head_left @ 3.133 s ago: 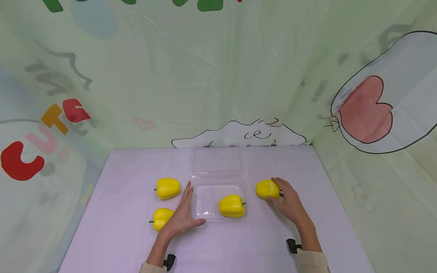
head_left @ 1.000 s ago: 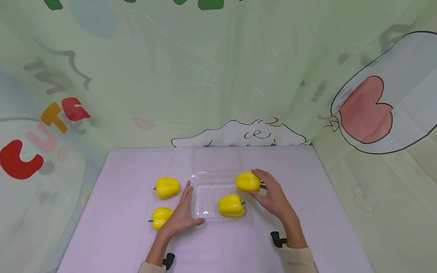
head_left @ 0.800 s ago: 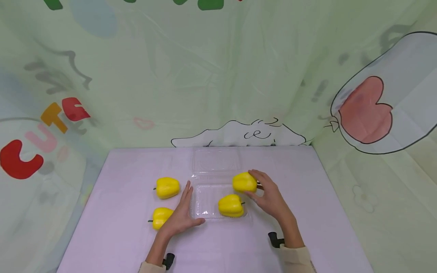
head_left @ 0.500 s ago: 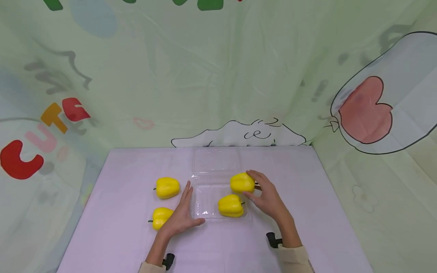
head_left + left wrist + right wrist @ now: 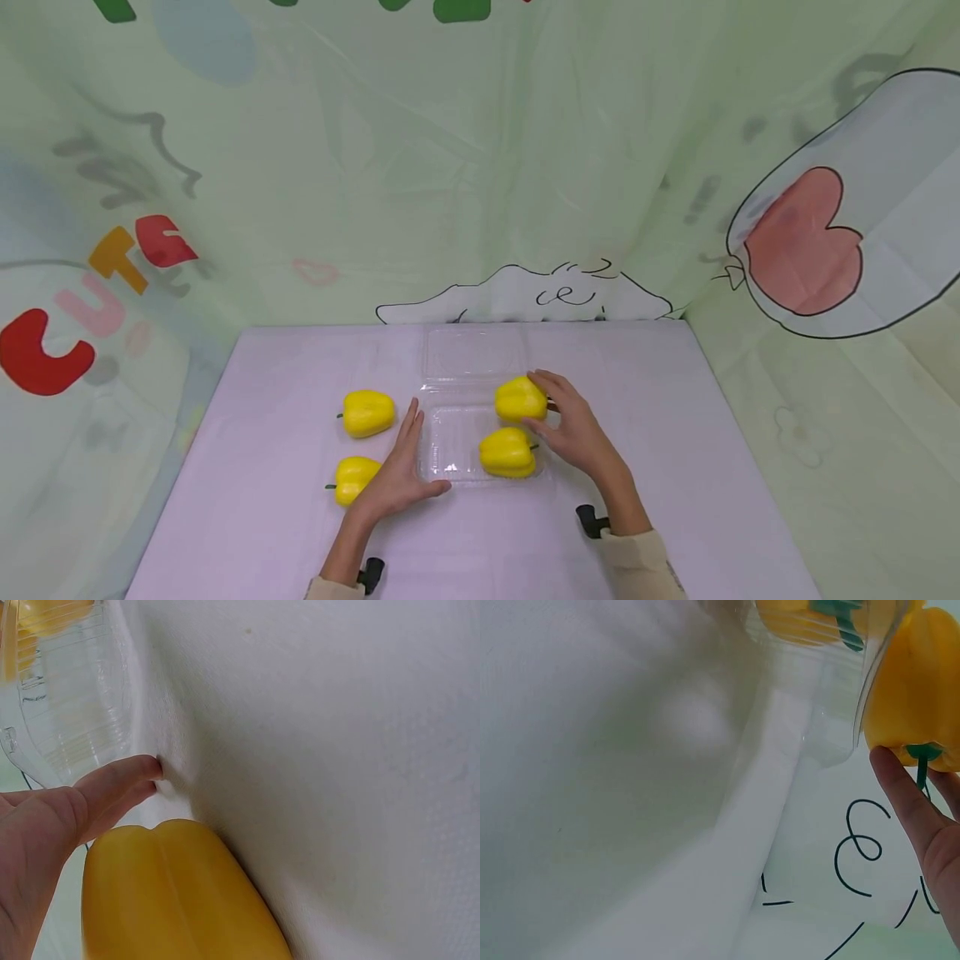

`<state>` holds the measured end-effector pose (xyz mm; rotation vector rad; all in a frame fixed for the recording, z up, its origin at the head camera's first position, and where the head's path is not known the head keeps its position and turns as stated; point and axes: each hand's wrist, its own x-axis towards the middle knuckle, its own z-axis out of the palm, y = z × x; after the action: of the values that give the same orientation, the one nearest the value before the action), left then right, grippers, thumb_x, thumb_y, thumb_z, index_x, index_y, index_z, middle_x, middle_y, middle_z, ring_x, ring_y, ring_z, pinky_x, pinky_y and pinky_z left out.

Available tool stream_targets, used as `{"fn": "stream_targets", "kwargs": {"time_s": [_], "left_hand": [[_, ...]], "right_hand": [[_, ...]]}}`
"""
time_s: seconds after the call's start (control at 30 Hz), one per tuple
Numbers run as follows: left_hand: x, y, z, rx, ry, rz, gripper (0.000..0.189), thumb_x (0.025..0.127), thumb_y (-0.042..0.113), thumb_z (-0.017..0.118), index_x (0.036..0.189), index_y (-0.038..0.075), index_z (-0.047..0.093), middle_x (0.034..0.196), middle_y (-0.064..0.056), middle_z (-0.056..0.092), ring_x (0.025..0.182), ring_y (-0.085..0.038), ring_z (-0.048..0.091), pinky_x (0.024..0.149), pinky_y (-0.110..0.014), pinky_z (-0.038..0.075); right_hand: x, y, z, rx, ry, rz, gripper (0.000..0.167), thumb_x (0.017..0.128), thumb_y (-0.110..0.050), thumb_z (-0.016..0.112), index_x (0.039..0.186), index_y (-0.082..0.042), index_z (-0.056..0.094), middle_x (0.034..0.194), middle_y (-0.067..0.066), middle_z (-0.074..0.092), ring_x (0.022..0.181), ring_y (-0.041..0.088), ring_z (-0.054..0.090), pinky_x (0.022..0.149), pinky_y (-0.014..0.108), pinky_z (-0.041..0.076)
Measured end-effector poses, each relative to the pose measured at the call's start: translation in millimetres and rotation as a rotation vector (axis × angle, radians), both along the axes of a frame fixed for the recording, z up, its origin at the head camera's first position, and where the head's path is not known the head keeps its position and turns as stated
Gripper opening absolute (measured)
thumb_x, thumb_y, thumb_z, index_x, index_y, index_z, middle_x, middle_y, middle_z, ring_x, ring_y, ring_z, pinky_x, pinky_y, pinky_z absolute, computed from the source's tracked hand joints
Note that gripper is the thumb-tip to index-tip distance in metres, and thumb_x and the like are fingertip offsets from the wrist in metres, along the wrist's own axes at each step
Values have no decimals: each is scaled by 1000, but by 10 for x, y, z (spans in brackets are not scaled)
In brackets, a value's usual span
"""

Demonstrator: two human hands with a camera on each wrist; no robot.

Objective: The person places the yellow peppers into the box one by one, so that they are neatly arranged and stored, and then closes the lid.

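Note:
My right hand (image 5: 568, 426) grips a yellow bell pepper (image 5: 520, 399) at its stem end, over the back right part of a clear plastic clamshell box (image 5: 450, 477). In the right wrist view that held bell pepper (image 5: 913, 690) shows beside the box's rim, green stem toward the palm. Another yellow bell pepper (image 5: 507, 453) lies inside the box at the front right. At the box's left side my left hand (image 5: 397, 478) rests with fingers straight and thumb spread. The left wrist view shows its fingers (image 5: 120, 782) near the box wall and nothing held.
Left of the box lies a yellow bell pepper (image 5: 368, 413); a second bell pepper (image 5: 354, 480) in front of it is partly hidden by the left hand. The box's lid (image 5: 476, 352) lies folded back on the white-covered table (image 5: 255, 500). A printed curtain (image 5: 450, 167) surrounds the table.
My right hand has lifted the bell pepper from the table right of the box and carried it left over the box. My left hand stays at the box's left side.

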<state>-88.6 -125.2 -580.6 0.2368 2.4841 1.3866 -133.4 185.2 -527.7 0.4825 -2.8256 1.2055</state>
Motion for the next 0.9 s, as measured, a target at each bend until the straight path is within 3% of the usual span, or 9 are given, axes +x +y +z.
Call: {"fn": "stream_targets", "kwargs": {"time_s": [0.27, 0.47, 0.7, 0.9], "left_hand": [[5, -7, 0, 2, 0, -2, 124, 79, 28, 91, 171, 9, 10, 181, 3, -11, 168, -35, 11, 130, -62, 29], [9, -12, -4, 0, -9, 0, 124, 79, 28, 91, 171, 10, 11, 181, 7, -11, 169, -31, 11, 131, -60, 30], [10, -10, -9, -4, 1, -3, 123, 79, 30, 91, 171, 10, 11, 181, 6, -10, 169, -32, 11, 131, -60, 30], [9, -13, 6, -4, -7, -6, 124, 80, 29, 91, 172, 10, 10, 181, 7, -11, 169, -32, 11, 131, -61, 30]], "right_hand": [[-19, -104, -31, 47, -69, 21, 72, 93, -21, 82, 157, -11, 50, 164, 16, 45, 140, 36, 59, 111, 50, 57], [-23, -126, -54, 79, -58, 12, 74, 93, -22, 83, 157, -11, 49, 164, 17, 46, 138, 38, 60, 112, 53, 56], [-36, -135, -73, 100, -54, 9, 73, 92, -24, 83, 157, -13, 51, 164, 16, 46, 148, 40, 51, 120, 60, 46], [-55, -156, -95, 104, -48, 6, 73, 92, -24, 84, 157, -13, 51, 163, 16, 47, 145, 39, 54, 119, 58, 49]]}}
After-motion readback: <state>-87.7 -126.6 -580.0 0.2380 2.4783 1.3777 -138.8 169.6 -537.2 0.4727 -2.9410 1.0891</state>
